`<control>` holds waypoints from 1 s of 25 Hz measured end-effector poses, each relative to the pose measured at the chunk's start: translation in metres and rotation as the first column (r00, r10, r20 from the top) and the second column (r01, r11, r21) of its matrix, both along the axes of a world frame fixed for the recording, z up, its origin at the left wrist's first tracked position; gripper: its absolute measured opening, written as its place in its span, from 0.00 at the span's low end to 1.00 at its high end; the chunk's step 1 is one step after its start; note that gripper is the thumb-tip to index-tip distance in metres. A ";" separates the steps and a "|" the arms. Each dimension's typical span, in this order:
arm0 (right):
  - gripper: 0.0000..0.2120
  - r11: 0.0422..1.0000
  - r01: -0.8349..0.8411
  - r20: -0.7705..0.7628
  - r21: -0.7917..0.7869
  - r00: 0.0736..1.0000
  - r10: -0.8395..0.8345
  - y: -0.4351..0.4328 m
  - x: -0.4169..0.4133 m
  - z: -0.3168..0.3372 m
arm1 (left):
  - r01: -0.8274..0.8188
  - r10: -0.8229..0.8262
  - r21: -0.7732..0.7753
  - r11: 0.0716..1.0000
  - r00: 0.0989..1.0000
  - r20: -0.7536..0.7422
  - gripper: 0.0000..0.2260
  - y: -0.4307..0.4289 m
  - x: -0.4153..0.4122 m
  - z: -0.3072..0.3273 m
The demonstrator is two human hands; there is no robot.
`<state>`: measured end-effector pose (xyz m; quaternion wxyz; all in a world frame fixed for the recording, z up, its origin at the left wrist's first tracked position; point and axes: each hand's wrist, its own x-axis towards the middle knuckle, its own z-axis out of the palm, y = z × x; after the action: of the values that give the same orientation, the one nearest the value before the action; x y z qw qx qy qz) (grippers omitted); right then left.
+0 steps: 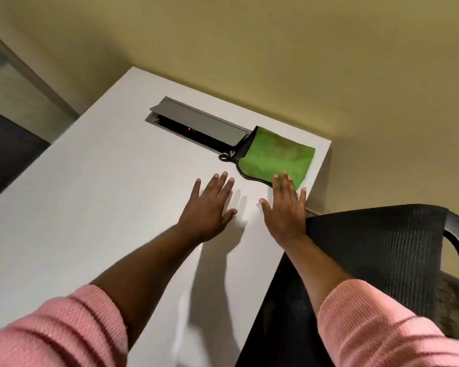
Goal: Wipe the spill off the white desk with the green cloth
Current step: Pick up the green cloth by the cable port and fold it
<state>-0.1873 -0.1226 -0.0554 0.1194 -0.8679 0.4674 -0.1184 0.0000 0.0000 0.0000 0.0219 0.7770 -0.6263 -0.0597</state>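
both hands spread flat, palms down, over white desk [90, 207], holding nothing. left hand [210, 207] over bare desk middle, fingers splayed. right hand [285, 207] near desk's right edge, fingertips [284, 176] overlapping near edge of green cloth [276, 157] (contact unclear). cloth lies flat at far right corner, black trim and loop on left side, beside open grey cable hatch [196, 123]. pink sleeves [64, 335] pushed up forearms. black mesh chair [382, 247] right of desk. spill not discernible.

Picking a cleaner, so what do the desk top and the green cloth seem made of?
Desk top: smooth matte white, probably laminate; even surface, no grain. Green cloth: soft, fuzzy fabric, likely microfibre, with a dark stitched edge and hanging loop.
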 end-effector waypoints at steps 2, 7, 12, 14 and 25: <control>0.35 0.999 0.031 -0.062 0.015 0.998 -0.030 -0.022 0.012 -0.018 | 0.042 -0.042 0.068 0.997 0.999 -0.011 0.33 -0.037 -0.002 -0.023; 0.28 0.994 0.072 -0.159 0.076 0.985 -0.059 -0.060 0.032 -0.054 | 0.078 -0.077 0.116 0.990 0.997 -0.018 0.32 -0.115 0.015 -0.066; 0.27 0.991 0.108 -0.108 0.075 0.989 -0.100 -0.061 0.036 -0.063 | 0.097 -0.097 -0.011 0.995 0.995 -0.005 0.25 -0.143 0.022 -0.074; 0.26 0.990 0.114 -0.083 0.083 0.991 -0.107 -0.064 0.036 -0.061 | 0.115 -0.114 -0.088 0.989 0.993 0.019 0.23 -0.150 0.025 -0.070; 0.19 0.978 0.209 0.131 -0.005 0.970 -0.206 -0.080 0.037 -0.048 | 0.100 -0.100 0.022 0.995 0.995 0.022 0.10 -0.168 0.022 -0.065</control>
<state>-0.1498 -0.2027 -0.1033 0.1285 -0.8059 0.5456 -0.1908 0.0218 -0.1683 -0.0649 0.0036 0.7454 -0.6641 -0.0584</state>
